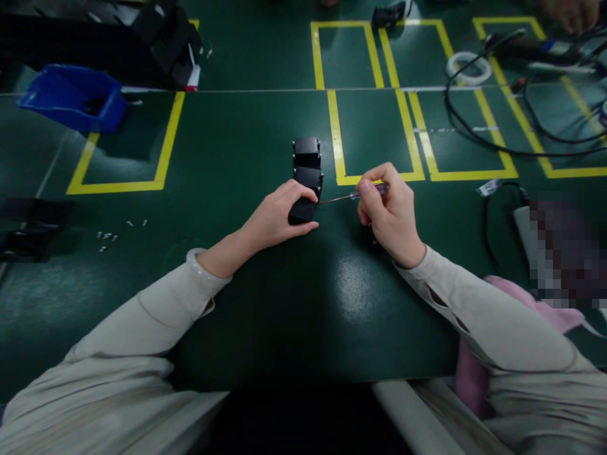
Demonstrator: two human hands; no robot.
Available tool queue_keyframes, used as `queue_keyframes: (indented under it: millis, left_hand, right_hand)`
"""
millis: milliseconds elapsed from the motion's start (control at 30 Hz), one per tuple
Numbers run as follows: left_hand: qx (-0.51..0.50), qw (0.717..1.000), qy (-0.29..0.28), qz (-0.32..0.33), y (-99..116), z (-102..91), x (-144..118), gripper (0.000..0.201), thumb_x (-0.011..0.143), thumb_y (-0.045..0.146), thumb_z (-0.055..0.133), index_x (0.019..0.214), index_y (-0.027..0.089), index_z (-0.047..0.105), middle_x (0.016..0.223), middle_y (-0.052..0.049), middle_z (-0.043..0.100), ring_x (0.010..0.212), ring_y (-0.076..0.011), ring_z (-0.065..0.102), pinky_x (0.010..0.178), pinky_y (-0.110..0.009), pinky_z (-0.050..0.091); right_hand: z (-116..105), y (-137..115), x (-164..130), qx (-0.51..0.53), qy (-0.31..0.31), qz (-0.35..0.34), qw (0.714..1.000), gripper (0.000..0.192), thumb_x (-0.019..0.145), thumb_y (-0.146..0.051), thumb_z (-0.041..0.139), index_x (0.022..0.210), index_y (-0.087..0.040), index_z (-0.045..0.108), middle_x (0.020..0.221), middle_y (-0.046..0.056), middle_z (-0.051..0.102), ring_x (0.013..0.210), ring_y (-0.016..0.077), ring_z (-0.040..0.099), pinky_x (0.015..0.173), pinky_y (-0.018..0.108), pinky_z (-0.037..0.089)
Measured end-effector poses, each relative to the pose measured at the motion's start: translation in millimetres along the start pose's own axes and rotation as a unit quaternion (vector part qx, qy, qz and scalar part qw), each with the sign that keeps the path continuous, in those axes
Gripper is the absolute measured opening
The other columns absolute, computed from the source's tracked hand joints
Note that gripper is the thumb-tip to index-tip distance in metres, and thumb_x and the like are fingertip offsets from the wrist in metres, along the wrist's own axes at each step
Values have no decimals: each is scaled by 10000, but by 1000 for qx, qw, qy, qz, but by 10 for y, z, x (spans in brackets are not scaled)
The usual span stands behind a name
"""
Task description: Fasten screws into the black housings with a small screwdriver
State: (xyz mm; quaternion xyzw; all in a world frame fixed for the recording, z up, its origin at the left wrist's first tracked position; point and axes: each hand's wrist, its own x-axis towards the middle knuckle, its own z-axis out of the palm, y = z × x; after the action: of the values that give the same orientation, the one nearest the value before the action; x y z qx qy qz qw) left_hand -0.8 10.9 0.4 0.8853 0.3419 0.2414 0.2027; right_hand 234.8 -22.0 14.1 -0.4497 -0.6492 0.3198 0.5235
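My left hand grips a small black block on the green mat, thumb and fingers on either side of it. In my right hand is a screwdriver with a clear purplish handle, held sideways. Its thin shaft reaches left, and the tip meets the right edge of the held block near my left fingertips. Two similar black blocks, one in the middle and one at the far end, stand in a row beyond it, with small shiny screws at their sides. A dark piece lies partly hidden under my right hand.
Several loose screws lie at left, near dark parts. A blue bin stands at the back left beside black equipment. Cables, a white ring and pink cloth are at right. Another person's hand shows top right.
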Motion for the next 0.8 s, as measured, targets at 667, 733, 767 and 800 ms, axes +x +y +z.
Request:
queue_keyframes:
  millis: [667,733,767,800]
  left_hand:
    - [6,1000,9,12,-3,16,-5,345,864,318,737,1132,167,580,1125,-68,634,1051,-220,615,920,-331,483]
    - [7,1000,10,13,-2,18,-6,349,864,316,738,1137,165,580,1127,-69,633,1051,-219,616,916,-329,484]
    - [7,1000,11,13,-2,18,-5,349,864,315,739,1137,166,581,1126,-68,633,1051,-218,616,915,-328,484]
    - [7,1000,12,13,-3,17,-4,349,863,314,739,1136,166,581,1124,-68,633,1049,-218,616,914,-328,484]
  right_hand:
    - [3,34,-5,7,6,-8,1000,169,1015,-407,544,980,-248,502,647,-78,471,422,52,460,392,253,320]
    - [0,31,-4,4,5,-10,1000,159,1015,-388,549,960,-246,504,644,-75,478,427,54,465,404,254,331]
    - [0,28,-3,1,5,-11,1000,161,1018,-379,543,939,-244,503,621,-78,469,423,56,461,407,254,330]
    - [0,26,-2,-2,4,-12,1000,170,1023,-371,535,916,-243,501,592,-82,452,416,58,454,407,253,323]
